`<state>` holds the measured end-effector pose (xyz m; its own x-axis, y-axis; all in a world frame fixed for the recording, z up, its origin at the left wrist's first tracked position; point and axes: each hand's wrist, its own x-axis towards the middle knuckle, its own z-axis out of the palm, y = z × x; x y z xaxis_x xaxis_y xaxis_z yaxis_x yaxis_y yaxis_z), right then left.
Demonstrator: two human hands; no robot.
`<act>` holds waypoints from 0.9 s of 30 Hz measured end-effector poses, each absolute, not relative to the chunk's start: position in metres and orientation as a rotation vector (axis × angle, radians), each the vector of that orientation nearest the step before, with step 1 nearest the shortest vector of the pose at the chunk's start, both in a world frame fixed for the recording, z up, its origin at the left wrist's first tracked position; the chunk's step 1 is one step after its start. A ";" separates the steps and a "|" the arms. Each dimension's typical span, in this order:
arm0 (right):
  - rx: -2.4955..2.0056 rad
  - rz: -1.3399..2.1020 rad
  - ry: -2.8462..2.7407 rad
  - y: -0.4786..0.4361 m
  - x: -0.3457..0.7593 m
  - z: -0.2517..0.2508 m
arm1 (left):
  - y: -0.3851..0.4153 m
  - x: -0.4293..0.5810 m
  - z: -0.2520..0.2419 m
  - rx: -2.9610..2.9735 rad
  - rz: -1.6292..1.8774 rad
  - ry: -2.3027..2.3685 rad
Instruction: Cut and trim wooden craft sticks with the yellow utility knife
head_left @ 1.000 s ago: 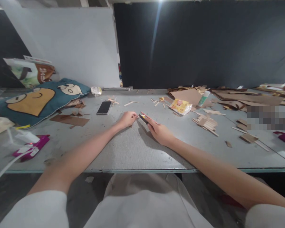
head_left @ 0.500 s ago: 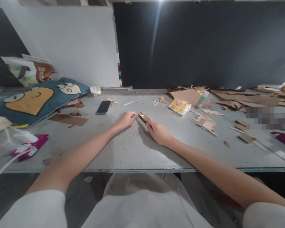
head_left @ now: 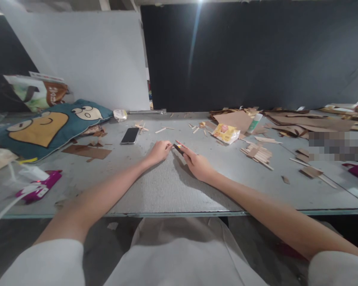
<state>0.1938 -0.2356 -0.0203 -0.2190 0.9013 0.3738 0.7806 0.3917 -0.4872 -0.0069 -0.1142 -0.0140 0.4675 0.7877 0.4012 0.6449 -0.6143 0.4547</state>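
Note:
My right hand (head_left: 197,163) is closed around a slim black tool with a yellow patch, which looks like a utility knife (head_left: 178,149). It points toward my left hand (head_left: 160,151), whose fingers are pinched together just above the table. Something small and pale may be between those fingertips, but it is too small to make out. Only a narrow gap separates the two hands. Beyond the left hand lies a black-screened phone (head_left: 130,136). A yellow snack packet (head_left: 226,133) is up and to the right of my right hand.
Bundled wooden sticks (head_left: 257,154) and a glue stick (head_left: 254,123) lie at right, before cardboard sheets (head_left: 310,119). Loose sticks (head_left: 164,129) are scattered behind my hands. A teal cushion (head_left: 56,127), a cardboard strip (head_left: 86,151) and a purple power strip (head_left: 43,186) occupy the left.
The view has shifted very slightly. Both hands keep nearly the same place and grip, with the black tool still between them.

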 end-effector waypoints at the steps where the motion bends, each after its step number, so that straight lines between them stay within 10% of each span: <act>1: -1.435 0.261 -2.053 -0.237 0.194 -0.020 | -0.114 -0.007 -0.014 2.478 0.864 1.240; 27: -1.162 0.597 -1.592 -0.216 0.200 -0.024 | -0.117 -0.006 -0.018 2.181 1.101 1.259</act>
